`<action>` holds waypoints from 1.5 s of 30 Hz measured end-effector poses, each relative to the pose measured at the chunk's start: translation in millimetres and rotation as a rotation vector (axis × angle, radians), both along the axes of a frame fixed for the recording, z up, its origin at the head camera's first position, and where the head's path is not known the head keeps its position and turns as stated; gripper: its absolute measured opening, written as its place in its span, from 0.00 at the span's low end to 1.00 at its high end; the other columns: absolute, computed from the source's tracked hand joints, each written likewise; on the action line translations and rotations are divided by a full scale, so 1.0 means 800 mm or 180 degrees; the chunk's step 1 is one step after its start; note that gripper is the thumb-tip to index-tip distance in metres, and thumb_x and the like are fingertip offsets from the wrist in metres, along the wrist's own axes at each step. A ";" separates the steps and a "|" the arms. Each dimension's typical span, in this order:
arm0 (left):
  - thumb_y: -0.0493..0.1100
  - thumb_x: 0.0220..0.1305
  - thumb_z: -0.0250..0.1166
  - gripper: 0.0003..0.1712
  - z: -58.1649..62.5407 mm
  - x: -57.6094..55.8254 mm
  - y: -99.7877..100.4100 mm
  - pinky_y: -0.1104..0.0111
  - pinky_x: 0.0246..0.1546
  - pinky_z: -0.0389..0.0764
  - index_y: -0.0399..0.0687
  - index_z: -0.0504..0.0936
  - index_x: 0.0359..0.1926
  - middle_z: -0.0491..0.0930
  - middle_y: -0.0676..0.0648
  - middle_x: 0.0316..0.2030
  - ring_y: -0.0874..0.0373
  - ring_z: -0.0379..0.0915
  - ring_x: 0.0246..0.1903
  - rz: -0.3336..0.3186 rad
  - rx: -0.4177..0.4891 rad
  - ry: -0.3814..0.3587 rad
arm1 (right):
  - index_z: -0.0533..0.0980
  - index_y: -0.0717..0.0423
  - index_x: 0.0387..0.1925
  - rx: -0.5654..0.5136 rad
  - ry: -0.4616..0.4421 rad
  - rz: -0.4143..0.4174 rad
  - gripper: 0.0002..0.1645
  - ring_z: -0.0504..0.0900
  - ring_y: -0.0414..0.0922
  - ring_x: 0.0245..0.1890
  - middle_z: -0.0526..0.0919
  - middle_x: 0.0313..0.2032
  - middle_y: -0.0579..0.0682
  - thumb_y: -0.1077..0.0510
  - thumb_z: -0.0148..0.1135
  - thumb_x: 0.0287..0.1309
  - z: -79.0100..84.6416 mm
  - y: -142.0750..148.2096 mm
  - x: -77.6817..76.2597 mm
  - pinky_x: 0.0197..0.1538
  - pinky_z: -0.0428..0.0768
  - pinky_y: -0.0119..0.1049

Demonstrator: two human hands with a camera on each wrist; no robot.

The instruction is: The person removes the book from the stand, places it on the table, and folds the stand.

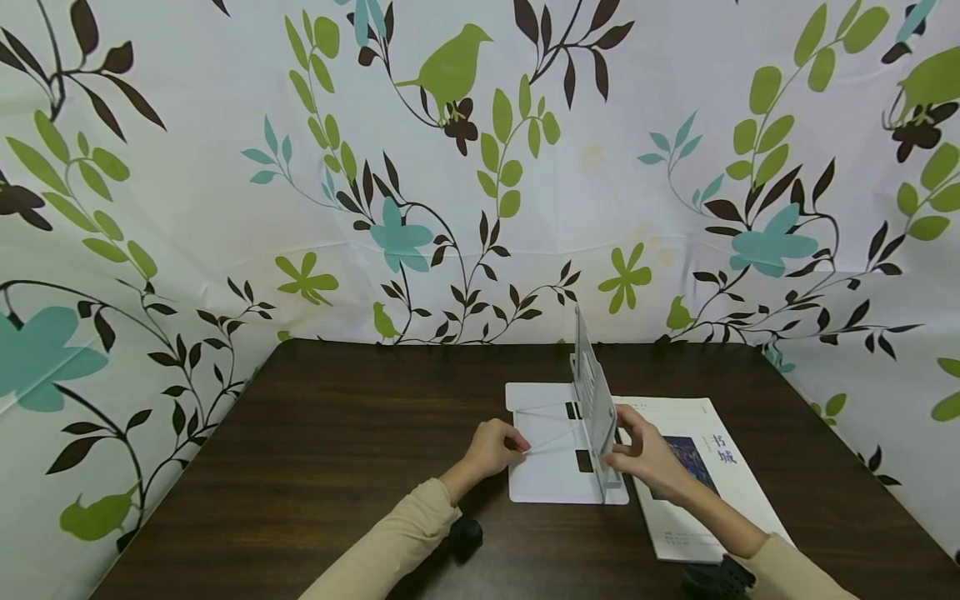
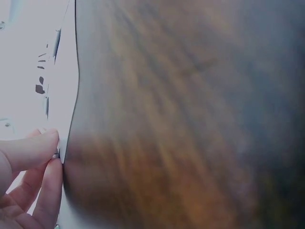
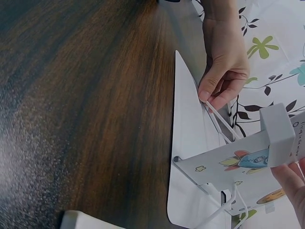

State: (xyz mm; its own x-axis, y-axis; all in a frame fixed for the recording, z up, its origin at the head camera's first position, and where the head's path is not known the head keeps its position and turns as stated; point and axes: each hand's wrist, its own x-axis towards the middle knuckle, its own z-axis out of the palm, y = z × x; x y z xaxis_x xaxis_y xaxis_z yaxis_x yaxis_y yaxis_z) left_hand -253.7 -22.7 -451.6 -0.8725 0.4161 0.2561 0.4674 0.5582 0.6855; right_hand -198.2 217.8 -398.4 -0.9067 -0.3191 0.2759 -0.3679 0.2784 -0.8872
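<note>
On the dark wooden table [image 1: 360, 433], a white stand [image 1: 596, 404] is resting with its base plate [image 1: 543, 485] lying flat and its panel [image 3: 226, 164] standing nearly upright, just left of a book [image 1: 725, 467]. To perform the step well, the right hand [image 1: 651, 457] should be steadying the panel while the left hand [image 1: 491, 450] is guiding the wire support [image 3: 223, 119] evenly; forcing it would be risking a bent wire or a sliding base. The left thumb and fingers are pinching the wire, leaving practically no gap. The right thumb and fingers are holding the panel's edge, standing moderately apart.
</note>
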 end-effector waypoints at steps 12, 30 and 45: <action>0.29 0.43 0.69 0.04 0.009 0.002 0.004 0.78 0.22 0.71 0.39 0.85 0.22 0.82 0.48 0.21 0.65 0.71 0.21 0.0026 -0.0187 -0.0084 | 0.61 0.71 0.56 -0.0041 -0.0001 0.0029 0.34 0.70 0.37 0.49 0.65 0.53 0.67 0.70 0.57 0.44 -0.001 0.000 0.000 0.49 0.74 0.53; 0.26 0.42 0.68 0.06 0.004 -0.004 -0.003 0.77 0.24 0.73 0.35 0.84 0.26 0.80 0.46 0.22 0.64 0.72 0.23 -0.0118 0.0009 -0.0182 | 0.61 0.71 0.56 -0.0040 0.0035 0.0003 0.34 0.68 0.60 0.51 0.66 0.53 0.69 0.70 0.57 0.43 -0.003 -0.001 0.000 0.47 0.74 0.55; 0.33 0.55 0.64 0.24 0.092 0.015 -0.021 0.68 0.40 0.78 0.34 0.72 0.54 0.75 0.37 0.48 0.45 0.74 0.46 -0.0970 0.0926 -0.0784 | 0.61 0.71 0.57 0.0140 -0.0247 -0.0128 0.37 0.66 0.63 0.54 0.66 0.52 0.66 0.69 0.61 0.41 0.005 -0.017 -0.001 0.49 0.75 0.48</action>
